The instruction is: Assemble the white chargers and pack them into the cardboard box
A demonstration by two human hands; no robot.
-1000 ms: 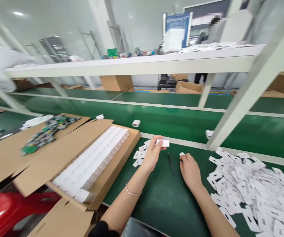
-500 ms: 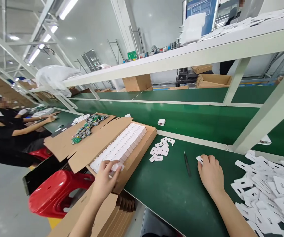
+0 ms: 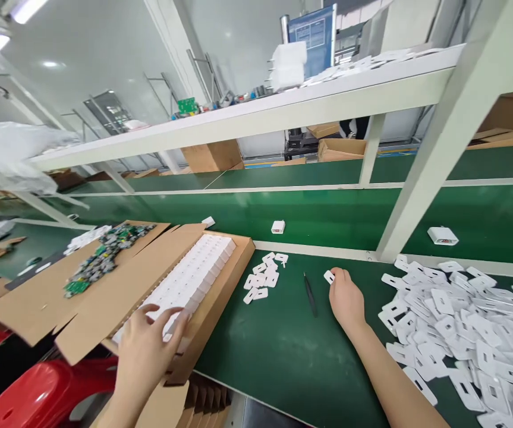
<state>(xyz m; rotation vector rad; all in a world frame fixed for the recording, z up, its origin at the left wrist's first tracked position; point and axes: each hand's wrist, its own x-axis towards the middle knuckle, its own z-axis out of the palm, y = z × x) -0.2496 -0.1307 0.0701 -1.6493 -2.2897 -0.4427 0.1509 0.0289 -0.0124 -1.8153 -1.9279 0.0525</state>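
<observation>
My left hand point(image 3: 149, 342) is at the near end of a cardboard box point(image 3: 224, 285) packed with rows of white plastic housings point(image 3: 194, 267). Its thumb and fingers are curled around one white housing point(image 3: 173, 326) at that end. On the green tabletop, my right hand point(image 3: 346, 300) pinches a small white slotted plate point(image 3: 329, 277), which pokes out past the fingertips. Black tweezers point(image 3: 310, 294) lie just left of that hand. Farther left is a small cluster of similar white plates point(image 3: 263, 276).
A large pile of white slotted plates point(image 3: 470, 333) covers the right side. Green circuit boards point(image 3: 104, 258) lie on the box's cardboard flap. White square units point(image 3: 278, 227) are on the green back panel. A shelf post point(image 3: 421, 154) slants down at the right; a red stool point(image 3: 46, 386) stands lower left.
The view has swung right, so the scene sits farther left. My left hand has brought the white housing to the near end of the box. My right hand still holds its plate.
</observation>
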